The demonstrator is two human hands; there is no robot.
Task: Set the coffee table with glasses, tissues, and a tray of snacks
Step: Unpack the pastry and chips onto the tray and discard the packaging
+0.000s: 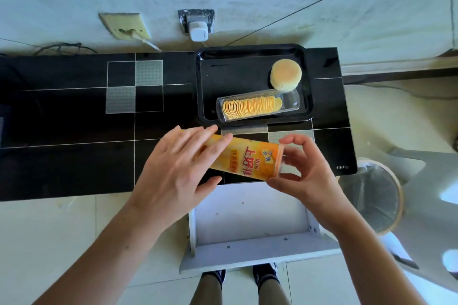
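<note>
while both hands, the left hand (178, 168) and right hand (304, 171), grip the chip can (244, 158), the tray (205, 96) holds crisps (250, 106) and a bun (286, 74); glasses and tissues are not visible.

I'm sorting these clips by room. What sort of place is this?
Probably a home living room: a low black glass coffee table on a tiled floor, wall sockets just behind it, and a black snack tray holding crisps.
</note>
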